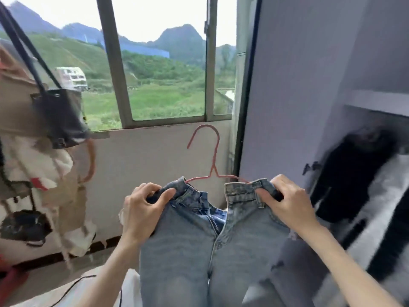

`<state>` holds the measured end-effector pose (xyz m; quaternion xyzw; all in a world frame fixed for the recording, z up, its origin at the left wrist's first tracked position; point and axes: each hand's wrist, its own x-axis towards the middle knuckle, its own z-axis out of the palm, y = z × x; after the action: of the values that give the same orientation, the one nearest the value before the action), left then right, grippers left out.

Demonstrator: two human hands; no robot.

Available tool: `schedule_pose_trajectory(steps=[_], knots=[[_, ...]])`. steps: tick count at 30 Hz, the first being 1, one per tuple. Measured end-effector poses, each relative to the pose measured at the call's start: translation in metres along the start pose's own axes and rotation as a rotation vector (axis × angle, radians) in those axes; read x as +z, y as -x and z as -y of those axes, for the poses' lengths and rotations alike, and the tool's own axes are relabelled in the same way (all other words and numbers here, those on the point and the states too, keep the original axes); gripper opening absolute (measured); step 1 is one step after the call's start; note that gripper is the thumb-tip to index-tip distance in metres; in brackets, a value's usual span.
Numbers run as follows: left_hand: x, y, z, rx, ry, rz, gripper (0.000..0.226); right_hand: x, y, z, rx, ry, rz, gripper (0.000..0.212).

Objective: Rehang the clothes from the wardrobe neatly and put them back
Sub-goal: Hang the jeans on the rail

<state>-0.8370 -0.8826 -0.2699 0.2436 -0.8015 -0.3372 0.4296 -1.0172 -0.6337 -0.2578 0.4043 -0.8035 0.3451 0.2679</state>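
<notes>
Daylight from a large window (163, 69) fills a small room with a pale wall (141, 165) below the sill and a tiled floor (44, 282) at the lower left. Nearest the camera, a pair of light blue jeans (199, 251) is held up by its waistband, fly unzipped and waist spread apart, the legs hanging down out of view at the bottom edge. The left side of the waistband is gripped by the left hand (143, 207), its fingers curled over the denim with the thumb pressed on the front. The right side is gripped in the same way by the right hand (287, 200), fingers folded round the band. A pink wire hanger (212, 165) is seen just behind the waistband, its shoulders disappearing into the denim at both ends and its hook rising upright against the wall. Whether the hanger is pinched together with the cloth cannot be told. To the right, an open wardrobe (309, 85) with a grey panel and a shelf is seen; dark clothes (349, 173) hang blurred inside it. At the left, a black bag (59, 118) is hung by its strap over beige and white garments (28, 156). Beyond the glass, green fields, a white building and hills are seen.
</notes>
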Motion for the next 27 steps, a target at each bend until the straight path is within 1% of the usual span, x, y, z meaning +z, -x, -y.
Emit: schedule_pose_trajectory(steps=[2,6,7,9,10,11,13,15,18,19,20,23,24,25,27], knots=[[0.034,-0.008,-0.009,0.013,0.059,0.091,0.022,-0.026,0.013,-0.018,0.090,0.041,-0.029,0.048],[0.091,-0.018,-0.028,0.036,0.178,0.251,0.037,-0.064,0.039,-0.039,0.222,0.160,-0.083,0.058],[0.104,-0.018,-0.037,0.056,0.200,0.296,0.039,-0.073,0.047,-0.042,0.253,0.200,-0.105,0.057],[0.126,-0.015,-0.057,0.110,0.228,0.366,0.039,-0.090,0.062,-0.043,0.309,0.253,-0.132,0.047],[0.137,-0.013,-0.067,0.135,0.232,0.394,0.039,-0.100,0.068,-0.043,0.322,0.281,-0.136,0.043],[0.148,-0.011,-0.076,0.152,0.238,0.417,0.040,-0.109,0.073,-0.043,0.337,0.313,-0.131,0.045],[0.169,-0.008,-0.091,0.177,0.259,0.456,0.051,-0.127,0.083,-0.045,0.428,0.350,-0.082,0.051],[0.192,-0.003,-0.107,0.213,0.262,0.487,0.057,-0.143,0.092,-0.050,0.537,0.302,-0.022,0.052],[0.227,0.007,-0.128,0.263,0.274,0.538,0.065,-0.164,0.102,-0.053,0.647,0.172,0.033,0.044],[0.239,0.011,-0.134,0.269,0.280,0.568,0.065,-0.170,0.105,-0.054,0.676,0.145,0.040,0.043],[0.251,0.016,-0.140,0.272,0.284,0.607,0.060,-0.174,0.108,-0.055,0.703,0.134,0.034,0.043],[0.285,0.036,-0.158,0.300,0.299,0.695,0.031,-0.184,0.124,-0.061,0.781,0.176,-0.050,0.046],[0.297,0.044,-0.164,0.340,0.294,0.717,0.026,-0.187,0.131,-0.063,0.816,0.202,-0.084,0.047],[0.307,0.053,-0.170,0.391,0.285,0.741,0.024,-0.191,0.139,-0.065,0.860,0.230,-0.121,0.048],[0.327,0.073,-0.184,0.495,0.274,0.816,0.027,-0.202,0.157,-0.071,0.980,0.271,-0.194,0.047]])
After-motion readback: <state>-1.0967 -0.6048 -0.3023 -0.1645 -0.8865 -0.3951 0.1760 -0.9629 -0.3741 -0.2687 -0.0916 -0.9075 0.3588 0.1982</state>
